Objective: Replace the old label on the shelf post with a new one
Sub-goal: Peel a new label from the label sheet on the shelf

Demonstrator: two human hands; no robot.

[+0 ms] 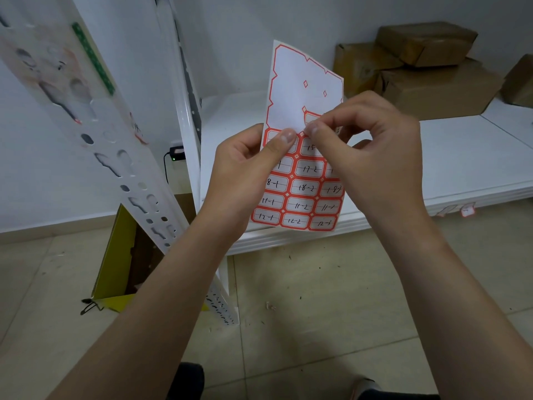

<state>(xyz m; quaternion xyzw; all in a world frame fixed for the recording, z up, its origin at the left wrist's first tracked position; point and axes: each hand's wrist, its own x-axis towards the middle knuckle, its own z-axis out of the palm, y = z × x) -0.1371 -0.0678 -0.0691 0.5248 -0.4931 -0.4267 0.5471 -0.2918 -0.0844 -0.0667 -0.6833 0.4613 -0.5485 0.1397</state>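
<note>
- Pale floor tiles (331, 298) and white walls frame a storage corner, with a low white shelf board (461, 157) running across the right side.
- Brown cardboard boxes (427, 67) are stacked at the far end of that board, against the wall.
- On the left, a white perforated shelf post (115, 157) slants through the view, with worn label remains and a green strip near its top.
- A yellow box (115, 255) sits on the floor behind the post's lower part.
- The label sheet (302, 174) is held upright in front of the board, between both hands; its upper part is already bare backing, and the lower rows carry red-bordered labels with handwritten numbers.
- The left hand (242, 174) grips the sheet's left edge, thumb pressed on its front.
- The right hand (372, 157) has thumb and forefinger pinched together on one label (313, 118) at the top of the remaining rows.
</note>
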